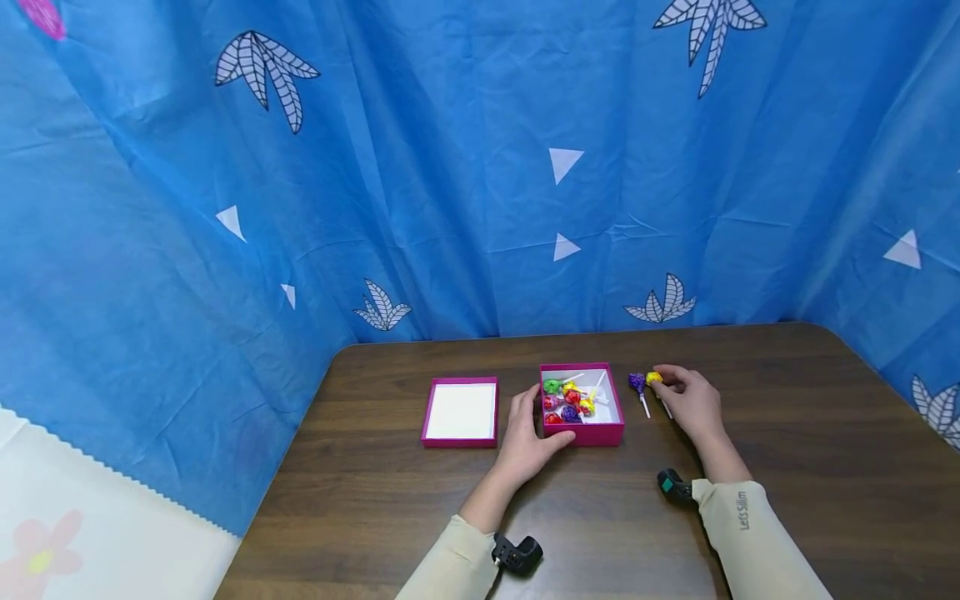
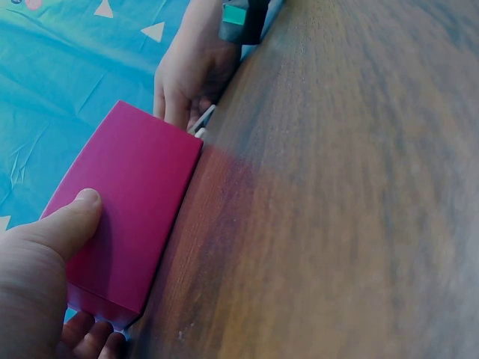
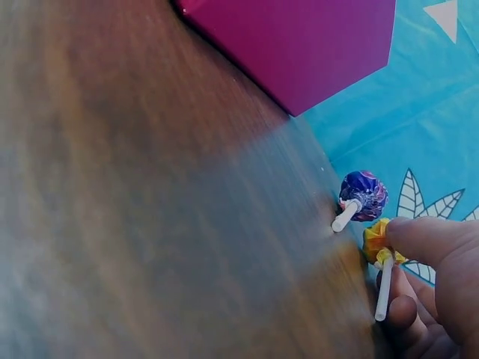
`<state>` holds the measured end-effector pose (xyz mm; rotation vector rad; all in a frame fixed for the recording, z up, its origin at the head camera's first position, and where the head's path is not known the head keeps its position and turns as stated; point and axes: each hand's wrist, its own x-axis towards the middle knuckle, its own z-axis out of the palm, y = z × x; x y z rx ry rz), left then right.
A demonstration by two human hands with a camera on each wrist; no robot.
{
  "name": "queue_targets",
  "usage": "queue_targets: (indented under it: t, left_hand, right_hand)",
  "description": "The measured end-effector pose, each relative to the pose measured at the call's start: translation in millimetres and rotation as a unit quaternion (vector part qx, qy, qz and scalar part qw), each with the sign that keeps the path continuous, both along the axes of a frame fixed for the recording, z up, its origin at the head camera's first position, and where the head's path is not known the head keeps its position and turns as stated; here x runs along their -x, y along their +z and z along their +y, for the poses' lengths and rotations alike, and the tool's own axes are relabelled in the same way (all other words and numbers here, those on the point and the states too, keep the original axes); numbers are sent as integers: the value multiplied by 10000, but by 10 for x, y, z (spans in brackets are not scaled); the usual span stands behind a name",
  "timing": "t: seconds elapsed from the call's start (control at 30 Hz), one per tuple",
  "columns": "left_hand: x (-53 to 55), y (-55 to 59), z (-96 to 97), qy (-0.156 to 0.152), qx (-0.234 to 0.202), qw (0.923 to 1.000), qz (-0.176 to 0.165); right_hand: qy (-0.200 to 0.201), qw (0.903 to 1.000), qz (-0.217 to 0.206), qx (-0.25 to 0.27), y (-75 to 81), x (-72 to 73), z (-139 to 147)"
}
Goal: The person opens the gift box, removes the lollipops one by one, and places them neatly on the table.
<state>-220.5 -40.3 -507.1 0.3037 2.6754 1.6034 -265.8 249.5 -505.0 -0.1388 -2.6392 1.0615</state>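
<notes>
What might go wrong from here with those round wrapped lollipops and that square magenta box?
The right hand pinches a round yellow-wrapped lollipop by its head, so it might slip. A round purple-wrapped lollipop lies close beside it and could get knocked. The left hand grips the square magenta box; a push might slide it and shift the wrapped lollipops inside.

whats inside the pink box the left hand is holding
Wrapped lollipops in green, red, yellow and purple lie in the pink box, some with white sticks showing. Bare white floor shows at the right; what lies beneath the lollipops is covered.
</notes>
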Motion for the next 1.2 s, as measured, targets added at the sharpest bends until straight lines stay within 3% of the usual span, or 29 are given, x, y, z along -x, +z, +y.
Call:
queue_targets:
  t: [0.67, 1.2]
  left_hand:
    - [-16, 18, 7, -8, -52, 10000, -47]
    - [1, 6, -17, -32, -83, 10000, 3]
  right_hand:
    - [-612, 9968, 52, 514, 7, -65, -39]
    - [-591, 9955, 403, 618, 150, -99, -107]
